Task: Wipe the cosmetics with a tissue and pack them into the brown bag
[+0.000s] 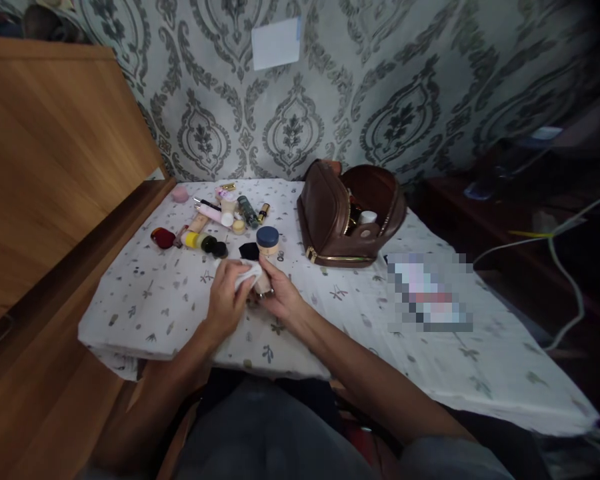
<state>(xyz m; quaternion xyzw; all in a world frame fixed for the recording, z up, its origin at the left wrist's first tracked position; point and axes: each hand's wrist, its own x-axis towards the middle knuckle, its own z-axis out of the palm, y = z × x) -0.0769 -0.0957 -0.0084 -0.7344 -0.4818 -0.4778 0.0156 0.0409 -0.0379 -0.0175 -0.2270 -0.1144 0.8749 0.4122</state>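
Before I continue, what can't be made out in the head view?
Held item: head view, partly covered by the white cloth and right hand.
Inside of the brown bag: head view, mostly hidden by its walls.
Flat object at right: head view, pixelated.
Wall sheet: head view, any writing too small.

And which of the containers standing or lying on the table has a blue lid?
The upright jar just beyond the right hand; none of the others shows a blue lid.

Dim, soft light sinks to near-black at far right; edges blur and stretch.
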